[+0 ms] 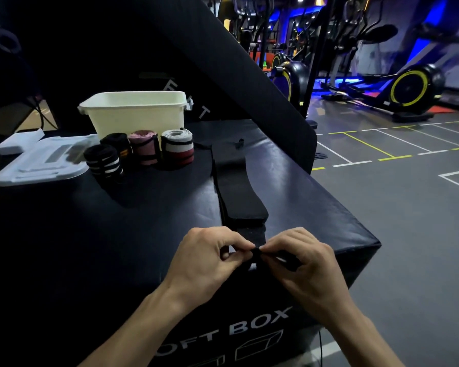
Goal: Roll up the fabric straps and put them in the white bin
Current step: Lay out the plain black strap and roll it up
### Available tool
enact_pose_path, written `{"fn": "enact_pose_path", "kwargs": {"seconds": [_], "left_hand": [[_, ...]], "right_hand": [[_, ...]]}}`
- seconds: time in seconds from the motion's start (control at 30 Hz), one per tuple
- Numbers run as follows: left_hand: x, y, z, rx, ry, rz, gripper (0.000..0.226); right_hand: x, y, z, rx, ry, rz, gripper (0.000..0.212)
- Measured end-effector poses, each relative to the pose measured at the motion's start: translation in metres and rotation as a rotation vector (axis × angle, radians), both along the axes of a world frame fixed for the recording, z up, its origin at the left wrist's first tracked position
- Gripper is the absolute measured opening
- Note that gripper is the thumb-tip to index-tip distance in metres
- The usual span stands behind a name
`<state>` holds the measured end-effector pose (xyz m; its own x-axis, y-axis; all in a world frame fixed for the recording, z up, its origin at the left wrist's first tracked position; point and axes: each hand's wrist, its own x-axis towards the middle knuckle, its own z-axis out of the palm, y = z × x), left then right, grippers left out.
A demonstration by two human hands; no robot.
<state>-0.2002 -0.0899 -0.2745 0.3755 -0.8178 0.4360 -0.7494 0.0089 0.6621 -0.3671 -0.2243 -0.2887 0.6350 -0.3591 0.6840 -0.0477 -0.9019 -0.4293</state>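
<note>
Four rolled straps are already finished, it would seem, and they are lined up just in front of the white bin (135, 112). Starting at the far left, a white lid (37, 162) is seen lying flat on the black soft box (316, 197). Next comes a black roll with white stripes (104, 161), then a black roll with an orange tag (117, 145), then a pink roll (143, 147), then a grey, white and red roll (177, 147). None of them has been dropped into the bin yet, as far as can be told; its inside is hidden behind the near wall, so its contents cannot be read.

Moving right, a black strap (239, 189) is laid out long and flat towards the near edge of the box, and this is the one being worked now. Its near end is pinched by the left hand (210, 258), fingers curled in tight, and by the right hand (300, 260), likewise curled round the fabric. The first turn is judged to be only just starting; almost the whole length is left to wind.

Black on black makes the strap's edges hard to follow, and whether one strap or two lie stacked there cannot be settled. The fingertips and the roll's core are covered by the knuckles. On the far right, blurred gym machines (408, 88) are made out.
</note>
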Motion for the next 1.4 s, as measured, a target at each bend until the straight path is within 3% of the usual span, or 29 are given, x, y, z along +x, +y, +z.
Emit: {"fn": "enact_pose_path", "kwargs": {"seconds": [0.13,0.27,0.47,0.6,0.73,0.9,1.4], "left_hand": [[-0.002,0.002,0.004,0.034,0.053,-0.014,0.027],[-0.005,0.003,0.007,0.043,0.085,-0.01,0.016],[-0.006,0.004,0.008,0.073,-0.055,0.018,0.013],[-0.01,0.005,0.007,0.089,-0.235,0.07,0.015],[-0.016,0.006,0.009,0.107,-0.295,0.106,0.012],[-0.023,0.006,0.015,0.17,-0.306,0.138,0.011],[-0.015,-0.002,0.027,0.405,-0.208,0.139,0.017]], "right_hand": [[0.001,0.001,0.0,-0.114,0.057,-0.021,0.022],[0.002,-0.001,-0.003,-0.172,0.07,-0.032,0.017],[0.004,0.001,-0.006,-0.223,0.099,-0.023,0.014],[0.003,0.001,-0.009,-0.219,0.135,-0.005,0.009],[0.003,0.002,-0.008,-0.163,0.154,0.003,0.007],[0.004,0.002,-0.006,-0.107,0.189,-0.011,0.016],[0.009,-0.003,0.001,-0.039,0.283,-0.007,0.009]]}}
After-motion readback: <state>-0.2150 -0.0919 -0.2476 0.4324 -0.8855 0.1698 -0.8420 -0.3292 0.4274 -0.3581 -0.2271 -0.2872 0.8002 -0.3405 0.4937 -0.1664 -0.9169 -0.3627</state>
